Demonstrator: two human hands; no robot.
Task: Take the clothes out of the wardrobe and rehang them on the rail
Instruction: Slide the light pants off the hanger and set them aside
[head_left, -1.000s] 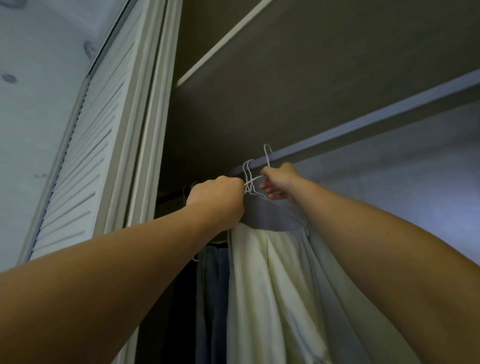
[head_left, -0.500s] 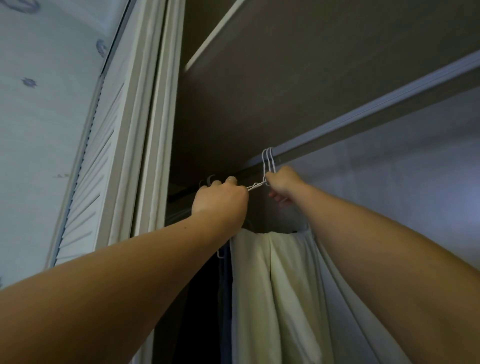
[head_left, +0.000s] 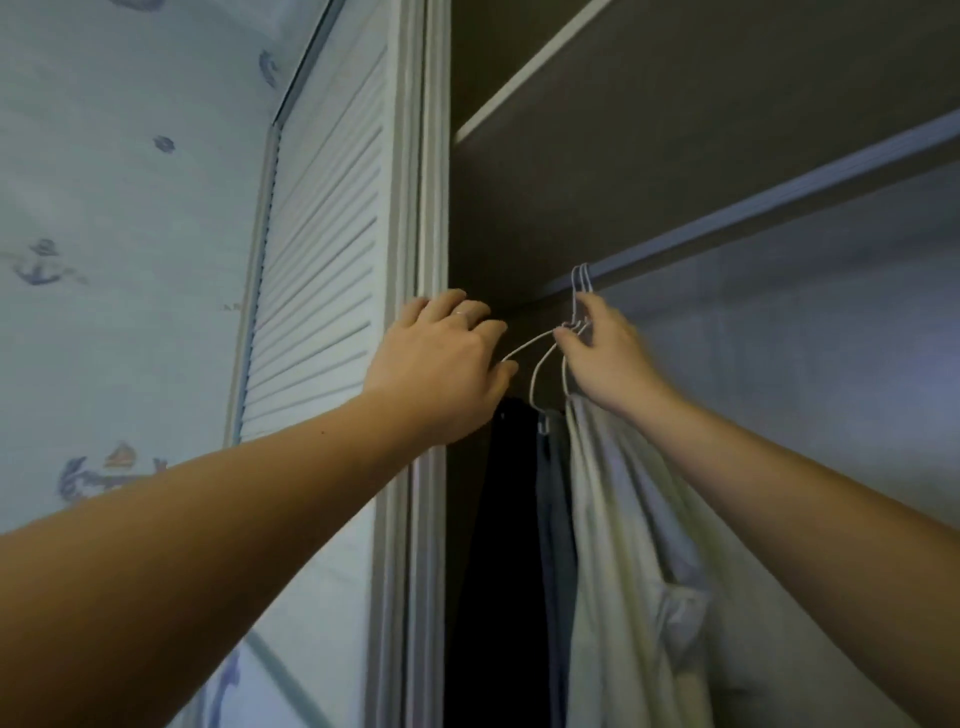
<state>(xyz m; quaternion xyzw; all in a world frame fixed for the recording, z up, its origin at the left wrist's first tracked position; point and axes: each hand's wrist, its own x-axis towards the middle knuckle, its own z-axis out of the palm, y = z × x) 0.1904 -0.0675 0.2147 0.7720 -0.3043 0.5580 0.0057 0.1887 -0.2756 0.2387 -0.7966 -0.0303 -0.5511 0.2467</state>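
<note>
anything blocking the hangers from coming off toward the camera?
Nothing visible does. The right hand pinches the white wire hangers by their necks; the left hand sits beside them, by the louvred door, off the outward path.

Thin white wire hangers (head_left: 543, 358) between the hands; soft matt cream cloth (head_left: 623, 545) below the right hand (head_left: 605, 358); smooth painted slatted door (head_left: 322, 260) behind the left hand (head_left: 441, 358).
</note>
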